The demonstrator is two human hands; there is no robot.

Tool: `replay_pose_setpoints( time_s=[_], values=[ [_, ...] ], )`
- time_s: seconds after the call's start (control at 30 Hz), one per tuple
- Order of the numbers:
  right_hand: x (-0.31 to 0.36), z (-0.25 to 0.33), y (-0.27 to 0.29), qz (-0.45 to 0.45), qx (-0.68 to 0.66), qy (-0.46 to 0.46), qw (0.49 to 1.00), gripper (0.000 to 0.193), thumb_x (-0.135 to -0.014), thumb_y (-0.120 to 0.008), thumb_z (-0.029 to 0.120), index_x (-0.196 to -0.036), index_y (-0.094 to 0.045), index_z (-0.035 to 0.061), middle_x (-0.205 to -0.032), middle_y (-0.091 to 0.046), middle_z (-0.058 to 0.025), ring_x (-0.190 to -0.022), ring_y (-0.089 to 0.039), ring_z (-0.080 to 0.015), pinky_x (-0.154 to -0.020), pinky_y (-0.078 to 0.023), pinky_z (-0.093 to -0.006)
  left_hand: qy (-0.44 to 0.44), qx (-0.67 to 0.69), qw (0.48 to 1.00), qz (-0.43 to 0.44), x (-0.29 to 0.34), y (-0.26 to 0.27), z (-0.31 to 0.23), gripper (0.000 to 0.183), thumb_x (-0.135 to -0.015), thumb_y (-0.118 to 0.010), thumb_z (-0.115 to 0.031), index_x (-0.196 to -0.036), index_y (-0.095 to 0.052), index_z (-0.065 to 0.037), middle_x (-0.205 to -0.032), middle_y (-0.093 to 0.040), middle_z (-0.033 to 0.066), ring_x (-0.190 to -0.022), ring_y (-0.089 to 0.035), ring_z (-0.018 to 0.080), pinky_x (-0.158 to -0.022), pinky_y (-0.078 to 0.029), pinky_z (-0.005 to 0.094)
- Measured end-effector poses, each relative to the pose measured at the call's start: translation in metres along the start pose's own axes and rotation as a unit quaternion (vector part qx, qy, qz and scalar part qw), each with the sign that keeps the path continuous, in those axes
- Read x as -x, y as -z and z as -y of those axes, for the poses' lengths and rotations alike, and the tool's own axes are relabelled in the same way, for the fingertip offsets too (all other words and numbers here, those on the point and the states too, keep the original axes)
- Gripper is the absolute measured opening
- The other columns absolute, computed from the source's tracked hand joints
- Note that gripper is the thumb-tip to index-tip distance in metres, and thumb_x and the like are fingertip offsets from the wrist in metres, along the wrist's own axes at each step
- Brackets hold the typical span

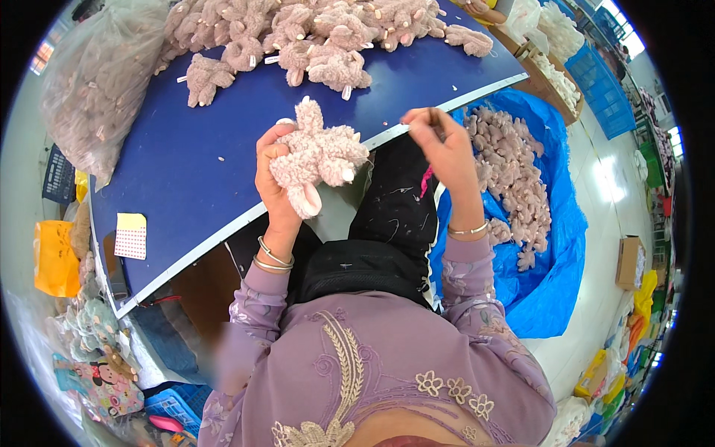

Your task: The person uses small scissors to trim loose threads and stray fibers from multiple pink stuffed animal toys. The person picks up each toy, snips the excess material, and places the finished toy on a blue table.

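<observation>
Pinkish-beige curly plush is what you have in your left hand point(274, 173): a small stuffed animal toy point(316, 158), clamped by the fingers around its body and held up just over the near edge of the blue counter point(194, 179). Your right hand point(439, 141) is apart from the toy, raised to its right with fingertips pinched together; whether something thin sits in that pinch is too small to tell.

Your grip looks to be on one side of the toy only, so a sharp tug from the right could twist it out of your fingers and drop it into your lap or off the counter edge. Anything fine in the pinch could also slip unnoticed.

The toy itself is fuzzy and soft-bodied, with a limb or ear sticking up on top and a paler, smoother paw or foot hanging below. A heap of similar plush toys point(313, 37) lies at the far side of the counter, and more fill the blue-lined bin point(551, 223) on your right.
</observation>
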State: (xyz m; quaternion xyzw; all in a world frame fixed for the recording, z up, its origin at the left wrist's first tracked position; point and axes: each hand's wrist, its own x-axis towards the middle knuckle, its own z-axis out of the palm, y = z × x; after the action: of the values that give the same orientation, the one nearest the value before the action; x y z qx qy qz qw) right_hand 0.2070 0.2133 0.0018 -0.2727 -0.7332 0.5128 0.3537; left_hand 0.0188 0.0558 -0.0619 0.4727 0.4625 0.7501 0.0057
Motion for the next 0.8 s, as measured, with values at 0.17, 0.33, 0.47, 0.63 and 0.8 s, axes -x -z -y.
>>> replay_pose_setpoints(
  time_s=[0.17, 0.33, 0.47, 0.63, 0.8],
  values=[
    [0.019, 0.009, -0.032, 0.176, -0.03, -0.023, 0.984, 0.027, -0.085, -0.067, 0.013, -0.106, -0.062, -0.0033, -0.096, -0.065, -0.0051, -0.079, -0.055, -0.009, -0.073, -0.047, -0.0253, 0.006, -0.006, 1.0, -0.009, 0.0, -0.002, -0.002, 0.038, -0.073, -0.075, -0.011, -0.101, -0.05, -0.006, -0.119, -0.054, 0.0136, -0.115, -0.05, 0.0232, -0.095, -0.043, 0.0339],
    [0.016, 0.012, -0.019, 0.198, -0.034, -0.087, 0.976, 0.019, -0.091, -0.061, 0.015, -0.088, -0.063, -0.0034, -0.073, -0.06, -0.0005, -0.065, -0.05, -0.0065, -0.061, -0.042, -0.024, 0.194, -0.005, 0.981, 0.012, -0.003, 0.004, -0.01, 0.017, -0.079, -0.06, -0.003, -0.096, -0.056, -0.002, -0.092, -0.061, 0.0046, -0.088, -0.056, 0.0104, -0.078, -0.046, 0.0253],
    [0.013, 0.003, -0.021, 0.157, -0.306, -0.052, 0.937, 0.022, -0.097, -0.054, 0.021, -0.086, -0.055, 0.0018, -0.07, -0.051, -0.0028, -0.05, -0.034, -0.0031, -0.045, -0.029, -0.0188, 0.311, 0.029, 0.95, 0.021, -0.006, 0.006, -0.015, 0.015, -0.085, -0.049, -0.003, -0.097, -0.058, -0.001, -0.083, -0.058, -0.0022, -0.073, -0.05, 0.0041, -0.065, -0.042, 0.02],
    [0.011, 0.008, -0.031, 0.144, -0.373, -0.05, 0.915, 0.024, -0.098, -0.053, 0.021, -0.084, -0.054, 0.0023, -0.066, -0.045, -0.0009, -0.049, -0.032, -0.0038, -0.042, -0.027, -0.0195, 0.339, 0.121, 0.932, -0.032, -0.007, 0.003, -0.009, 0.021, -0.087, -0.05, -0.007, -0.104, -0.059, 0.001, -0.092, -0.061, 0.0018, -0.081, -0.056, 0.0077, -0.073, -0.045, 0.0226],
    [0.01, -0.003, -0.026, 0.124, -0.402, -0.118, 0.9, 0.023, -0.098, -0.053, 0.02, -0.084, -0.055, 0.0023, -0.063, -0.04, 0.0041, -0.049, -0.031, -0.0034, -0.042, -0.025, -0.0198, 0.352, 0.204, 0.911, -0.065, -0.009, 0.009, -0.013, 0.025, -0.088, -0.047, -0.005, -0.109, -0.058, 0.003, -0.102, -0.063, 0.0071, -0.09, -0.06, 0.0127, -0.081, -0.048, 0.0265]
  ],
)
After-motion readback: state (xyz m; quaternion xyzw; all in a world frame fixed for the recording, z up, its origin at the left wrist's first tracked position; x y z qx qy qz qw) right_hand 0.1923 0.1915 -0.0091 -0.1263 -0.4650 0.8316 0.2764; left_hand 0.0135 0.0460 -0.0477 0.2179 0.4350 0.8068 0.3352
